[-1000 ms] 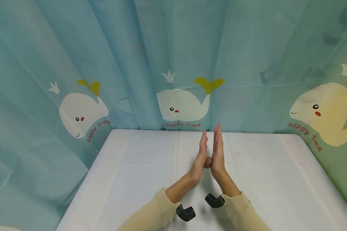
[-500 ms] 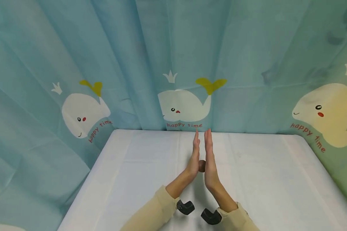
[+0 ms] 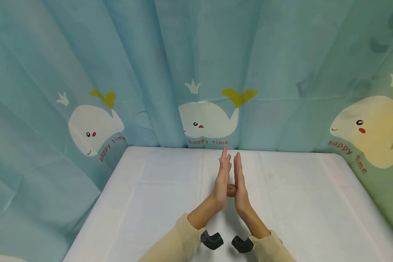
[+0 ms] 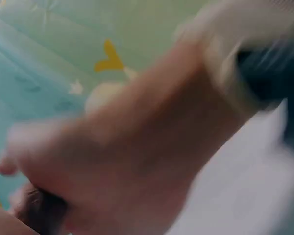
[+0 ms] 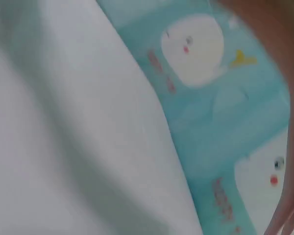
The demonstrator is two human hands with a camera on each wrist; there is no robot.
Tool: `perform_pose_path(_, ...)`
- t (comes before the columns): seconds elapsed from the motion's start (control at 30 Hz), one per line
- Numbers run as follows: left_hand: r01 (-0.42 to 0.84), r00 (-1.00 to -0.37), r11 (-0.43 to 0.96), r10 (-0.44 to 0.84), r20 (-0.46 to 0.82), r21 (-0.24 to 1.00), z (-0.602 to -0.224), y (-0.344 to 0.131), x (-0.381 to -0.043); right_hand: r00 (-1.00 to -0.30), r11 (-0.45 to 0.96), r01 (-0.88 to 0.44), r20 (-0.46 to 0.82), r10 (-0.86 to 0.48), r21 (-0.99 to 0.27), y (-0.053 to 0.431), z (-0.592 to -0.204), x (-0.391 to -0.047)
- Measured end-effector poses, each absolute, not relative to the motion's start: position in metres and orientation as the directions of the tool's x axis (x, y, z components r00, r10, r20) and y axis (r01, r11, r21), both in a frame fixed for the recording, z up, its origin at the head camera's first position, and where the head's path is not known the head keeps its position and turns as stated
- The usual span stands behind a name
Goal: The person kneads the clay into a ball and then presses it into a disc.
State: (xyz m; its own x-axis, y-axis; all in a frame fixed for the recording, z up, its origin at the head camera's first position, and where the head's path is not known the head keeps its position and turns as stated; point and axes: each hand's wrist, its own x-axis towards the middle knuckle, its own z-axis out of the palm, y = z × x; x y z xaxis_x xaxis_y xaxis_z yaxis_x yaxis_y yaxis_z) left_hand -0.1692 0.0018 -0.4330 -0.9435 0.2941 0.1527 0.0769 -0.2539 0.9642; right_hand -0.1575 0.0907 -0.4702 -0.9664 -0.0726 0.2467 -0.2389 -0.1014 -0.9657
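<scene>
As the left hand and right hand are facing each other above the white table, both with fingers extended straight, their 2 palms are pressing a small brown ball between them. Behind the table's far edge, a blue-green whale-print curtain is hanging in folds.

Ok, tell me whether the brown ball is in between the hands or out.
In: the head view shows the brown ball between the facing palms of the left hand and right hand, fingers extended.
</scene>
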Motion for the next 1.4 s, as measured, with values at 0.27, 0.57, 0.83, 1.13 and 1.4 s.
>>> perform_pose_path(0.27,0.153,-0.95,-0.119,0.257,0.18,0.981,-0.461,0.003,-0.183,-0.916,-0.072,-0.376,0.383,-0.119,-0.924,0.081,-0.44,-0.138)
perform_pose_path(0.57,0.092,-0.902,-0.234,0.392,0.181,0.968,-0.443,0.011,-0.159,-0.968,-0.109,-0.251,0.247,0.044,-0.962,0.108,-0.458,-0.178)
perform_pose_path(0.83,0.112,-0.951,-0.132,0.275,0.145,0.985,-0.449,0.005,-0.182,-0.951,-0.095,-0.293,0.3,-0.072,-0.952,0.082,-0.458,-0.144)
perform_pose_path(1.13,0.098,-0.926,-0.18,0.343,0.156,0.979,-0.459,0.008,-0.17,-0.95,-0.033,-0.309,0.31,-0.036,-0.951,0.09,-0.435,-0.165)
perform_pose_path(1.4,0.029,-0.93,-0.281,0.344,0.129,0.959,-0.443,0.007,-0.169,-0.961,-0.037,-0.272,0.274,-0.035,-0.961,0.093,-0.457,-0.174)
